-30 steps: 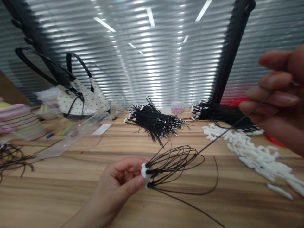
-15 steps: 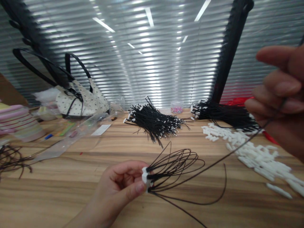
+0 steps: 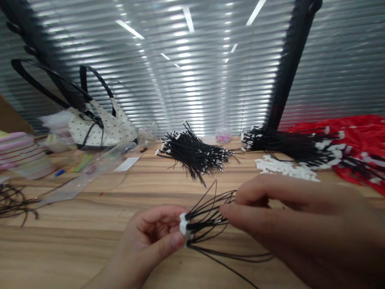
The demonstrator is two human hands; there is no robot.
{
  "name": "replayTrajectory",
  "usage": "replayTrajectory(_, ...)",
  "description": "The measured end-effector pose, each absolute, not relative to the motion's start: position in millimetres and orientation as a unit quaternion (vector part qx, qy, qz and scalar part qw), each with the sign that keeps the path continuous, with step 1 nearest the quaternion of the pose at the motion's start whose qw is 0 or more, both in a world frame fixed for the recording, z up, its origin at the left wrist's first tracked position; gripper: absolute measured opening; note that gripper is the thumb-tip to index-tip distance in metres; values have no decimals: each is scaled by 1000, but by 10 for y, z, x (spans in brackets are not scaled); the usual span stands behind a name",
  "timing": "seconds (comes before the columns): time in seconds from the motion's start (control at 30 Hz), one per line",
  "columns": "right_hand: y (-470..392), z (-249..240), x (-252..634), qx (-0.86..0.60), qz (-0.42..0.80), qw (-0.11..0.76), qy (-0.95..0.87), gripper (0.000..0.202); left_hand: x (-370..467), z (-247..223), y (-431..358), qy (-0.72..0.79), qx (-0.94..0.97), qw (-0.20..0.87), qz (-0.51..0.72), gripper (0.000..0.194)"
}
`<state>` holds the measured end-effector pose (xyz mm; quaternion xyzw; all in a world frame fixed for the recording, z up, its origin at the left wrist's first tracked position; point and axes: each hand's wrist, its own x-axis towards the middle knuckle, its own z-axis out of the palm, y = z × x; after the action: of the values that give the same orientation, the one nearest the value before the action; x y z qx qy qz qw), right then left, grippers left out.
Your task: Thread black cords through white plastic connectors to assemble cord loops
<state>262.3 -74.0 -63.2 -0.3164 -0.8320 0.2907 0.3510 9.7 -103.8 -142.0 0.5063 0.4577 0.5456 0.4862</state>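
The left hand (image 3: 150, 241), toward the tabletop's (image 3: 66, 245) near edge, has its grip clamped on white pieces (image 3: 183, 225); black cords (image 3: 201, 226) extend rightward; the right hand (image 3: 303, 224) points left, bent, at them; whether its grip is closed, I cannot tell.

Blinds (image 3: 186, 84): brightest in the middle, where light breaks through the slats in a column of white glints; dimmer toward both sides.
Glass reflections (image 3: 189, 19): slanting white strips of glare across the upper part.
Desk (image 3: 54, 249): moderately lit, softly shaded, with a pale sheen toward the back.
Left hand (image 3: 156, 237): evenly lit, slightly soft in outline.
Right hand (image 3: 294, 216): darker, its underside in shadow, blurred.
Cords (image 3: 207, 214): readable as thin dark lines, fine detail smeared.
Cord bundle (image 3: 197, 154): silvery tips catch small highlights.
Bead tub (image 3: 223, 136): contents dissolve into pink specks.
Dark posts (image 3: 287, 68): splayed outward by wide-angle distortion.
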Motion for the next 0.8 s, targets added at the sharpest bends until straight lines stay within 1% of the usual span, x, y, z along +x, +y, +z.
replayTrajectory(0.13,-755,-808,2483,-307,322,293,-846,22,136,-1397,-1039,452,498,507,540,22)
replayTrajectory(0.23,-752,-916,2438,-336,347,262,-835,19,187,-1375,-1048,440,481,534,538,22)
replayTrajectory(0.33,-759,-988,2424,-346,329,274,-835,19,234,-1356,-1065,449,463,549,532,22)
replayTrajectory(0.47,-757,-1040,2424,-298,235,318,-869,18,264,-1345,-1087,447,453,562,529,22)
replayTrajectory(0.6,-763,-1060,2437,-217,181,358,-890,22,287,-1331,-1095,416,454,588,525,20)
replayTrajectory(0.67,-793,-1042,2453,-205,164,359,-896,23,304,-1316,-1094,412,449,594,524,20)
replayTrajectory(0.8,-840,-991,2485,-233,160,320,-904,24,318,-1291,-1090,406,451,598,524,19)
